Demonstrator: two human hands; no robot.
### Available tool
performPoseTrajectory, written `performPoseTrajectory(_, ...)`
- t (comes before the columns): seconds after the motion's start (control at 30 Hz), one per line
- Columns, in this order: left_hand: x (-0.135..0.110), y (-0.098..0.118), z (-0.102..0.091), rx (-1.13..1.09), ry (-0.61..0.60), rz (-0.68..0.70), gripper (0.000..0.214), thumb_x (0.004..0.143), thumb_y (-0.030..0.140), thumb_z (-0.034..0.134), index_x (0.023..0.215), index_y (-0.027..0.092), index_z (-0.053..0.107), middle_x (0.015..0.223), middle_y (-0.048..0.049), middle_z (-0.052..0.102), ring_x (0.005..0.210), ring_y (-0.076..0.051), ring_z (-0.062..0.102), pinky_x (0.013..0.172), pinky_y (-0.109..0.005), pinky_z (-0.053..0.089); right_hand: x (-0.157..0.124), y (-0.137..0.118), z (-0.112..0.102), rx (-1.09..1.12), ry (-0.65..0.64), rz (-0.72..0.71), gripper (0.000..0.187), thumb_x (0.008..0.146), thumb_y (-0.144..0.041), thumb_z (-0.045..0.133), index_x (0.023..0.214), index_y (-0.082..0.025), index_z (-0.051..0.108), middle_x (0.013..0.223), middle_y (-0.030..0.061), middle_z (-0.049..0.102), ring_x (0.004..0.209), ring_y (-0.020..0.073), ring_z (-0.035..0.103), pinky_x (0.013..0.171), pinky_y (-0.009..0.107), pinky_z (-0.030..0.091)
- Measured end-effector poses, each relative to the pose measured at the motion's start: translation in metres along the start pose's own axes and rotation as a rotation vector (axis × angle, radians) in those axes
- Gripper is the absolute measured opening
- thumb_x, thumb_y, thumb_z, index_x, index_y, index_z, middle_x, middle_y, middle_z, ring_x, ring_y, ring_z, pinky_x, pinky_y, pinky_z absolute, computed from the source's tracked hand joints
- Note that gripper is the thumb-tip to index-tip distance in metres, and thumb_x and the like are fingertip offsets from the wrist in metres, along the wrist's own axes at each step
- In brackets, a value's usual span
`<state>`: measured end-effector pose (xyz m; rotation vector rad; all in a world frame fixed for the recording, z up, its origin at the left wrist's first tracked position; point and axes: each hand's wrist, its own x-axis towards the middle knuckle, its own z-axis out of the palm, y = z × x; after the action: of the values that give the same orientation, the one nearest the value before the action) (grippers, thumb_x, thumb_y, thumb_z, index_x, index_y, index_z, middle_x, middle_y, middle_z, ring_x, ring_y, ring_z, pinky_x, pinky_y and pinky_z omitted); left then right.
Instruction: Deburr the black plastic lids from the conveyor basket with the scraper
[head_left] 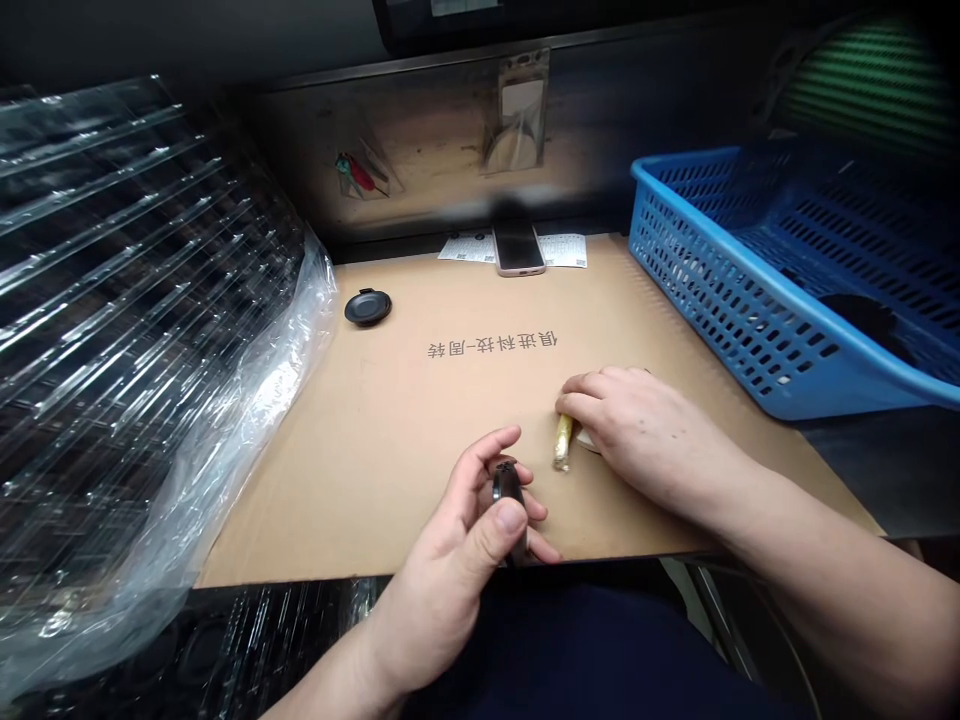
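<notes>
Left hand (457,540)'s closest, thumb and fingers pinching a dark round cap (508,495) on edge, good firm hold. Right hand (645,440) rests curled on the cardboard (375,480), fingertips touching a yellowish stick (562,445), can't tell if it's gripped. Another black cap (367,307) sits farther off, blue basket (750,290) off to the right.

The left hand (450,560) pinches a dark round casing (508,500) edge-on between thumb and fingers. The right hand (645,430) rests curled on the cardboard-covered surface (360,480), its fingertips touching a pale yellow stick (562,442). A black round disc (367,307) lies farther back, near a phone (519,248) on printed slips (469,248). A blue plastic basket (750,290) sits right; clear trays (127,300) in plastic film (277,380) are stacked left.
</notes>
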<state>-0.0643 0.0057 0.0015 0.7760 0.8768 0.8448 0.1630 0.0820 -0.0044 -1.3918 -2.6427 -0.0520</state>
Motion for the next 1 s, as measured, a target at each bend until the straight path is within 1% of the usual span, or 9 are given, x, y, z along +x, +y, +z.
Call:
performPoseTrajectory(0.07, -0.001, -0.003, 0.0, 0.116, 0.039, 0.006, 0.052, 0.092, 0.054, 0.068, 0.135, 0.028, 0.053, 0.118, -0.0044, 0.054, 0.085, -0.015, 0.069, 0.087, -0.035, 0.054, 0.001, 0.0, -0.003, 0.002, -0.03, -0.028, 0.017, 0.095, -0.011, 0.059, 0.104, -0.017, 0.072, 0.11, 0.01, 0.071, 0.096, 0.0253, 0.065, 0.08, 0.038, 0.044)
performPoseTrajectory(0.17, 0.0, -0.005, 0.002, 0.153, 0.069, 0.031, 0.054, 0.086, 0.06, 0.073, 0.124, 0.024, 0.056, 0.112, -0.0039, 0.055, 0.079, -0.013, 0.067, 0.078, -0.031, 0.055, 0.002, 0.002, -0.005, 0.024, -0.044, -0.053, 0.018, 0.095, -0.012, 0.058, 0.106, -0.018, 0.071, 0.099, 0.0087, 0.068, 0.086, 0.0236, 0.061, 0.074, 0.036, 0.04)
performPoseTrajectory(0.3, 0.001, -0.007, 0.005, 0.168, 0.067, 0.06, 0.055, 0.083, 0.058, 0.077, 0.122, 0.025, 0.055, 0.101, -0.0007, 0.058, 0.076, -0.011, 0.066, 0.074, -0.027, 0.054, 0.003, 0.007, -0.005, 0.12, -0.003, -0.067, 0.015, 0.091, -0.01, 0.059, 0.094, -0.019, 0.07, 0.086, 0.0065, 0.063, 0.076, 0.0203, 0.056, 0.069, 0.034, 0.038)
performPoseTrajectory(0.4, 0.001, -0.008, 0.007, 0.214, 0.076, 0.031, 0.055, 0.084, 0.058, 0.076, 0.123, 0.025, 0.055, 0.097, 0.0002, 0.058, 0.075, -0.012, 0.064, 0.073, -0.027, 0.053, -0.001, 0.001, -0.008, 0.276, 0.138, -0.024, 0.01, 0.094, -0.012, 0.055, 0.096, -0.018, 0.063, 0.091, 0.0074, 0.064, 0.079, 0.0212, 0.061, 0.07, 0.035, 0.046)
performPoseTrajectory(0.53, 0.001, -0.008, 0.008, 0.298, 0.088, 0.067, 0.052, 0.084, 0.057, 0.076, 0.123, 0.027, 0.058, 0.104, -0.0023, 0.056, 0.081, -0.014, 0.06, 0.073, -0.03, 0.053, -0.019, -0.027, -0.019, 0.589, 0.352, 0.079, 0.013, 0.106, -0.024, 0.046, 0.118, -0.02, 0.047, 0.103, 0.0058, 0.063, 0.081, 0.0157, 0.07, 0.072, 0.029, 0.06)
performPoseTrajectory(0.6, 0.002, -0.008, 0.008, 0.339, 0.085, 0.096, 0.05, 0.085, 0.057, 0.075, 0.123, 0.028, 0.061, 0.108, -0.0043, 0.055, 0.088, -0.017, 0.059, 0.076, -0.032, 0.054, -0.028, -0.042, -0.023, 0.815, 0.377, 0.105, 0.017, 0.105, -0.023, 0.052, 0.122, -0.022, 0.052, 0.104, 0.0038, 0.066, 0.085, 0.0133, 0.072, 0.076, 0.024, 0.062)
performPoseTrajectory(0.67, 0.002, -0.009, 0.007, 0.354, 0.08, 0.102, 0.049, 0.086, 0.058, 0.073, 0.123, 0.028, 0.062, 0.11, -0.0055, 0.056, 0.091, -0.019, 0.057, 0.076, -0.033, 0.054, -0.033, -0.053, -0.022, 0.97, 0.4, 0.118, 0.017, 0.101, -0.019, 0.061, 0.117, -0.024, 0.063, 0.103, 0.0018, 0.07, 0.092, 0.0131, 0.073, 0.083, 0.021, 0.061)
performPoseTrajectory(0.8, 0.002, -0.009, 0.006, 0.367, 0.074, 0.091, 0.047, 0.087, 0.057, 0.073, 0.124, 0.029, 0.063, 0.11, -0.006, 0.057, 0.094, -0.02, 0.056, 0.077, -0.034, 0.054, -0.035, -0.063, -0.014, 1.026, 0.457, 0.165, 0.019, 0.097, -0.017, 0.068, 0.112, -0.028, 0.071, 0.106, -0.0007, 0.074, 0.1, 0.0141, 0.072, 0.087, 0.021, 0.062)
performPoseTrajectory(1.0, 0.003, -0.008, 0.007, 0.358, 0.078, 0.077, 0.05, 0.085, 0.059, 0.074, 0.124, 0.028, 0.063, 0.115, -0.0074, 0.06, 0.095, -0.021, 0.058, 0.076, -0.035, 0.054, -0.033, -0.067, -0.008, 1.055, 0.478, 0.236, 0.019, 0.094, -0.015, 0.071, 0.11, -0.025, 0.071, 0.103, 0.0008, 0.076, 0.096, 0.015, 0.074, 0.086, 0.021, 0.064)
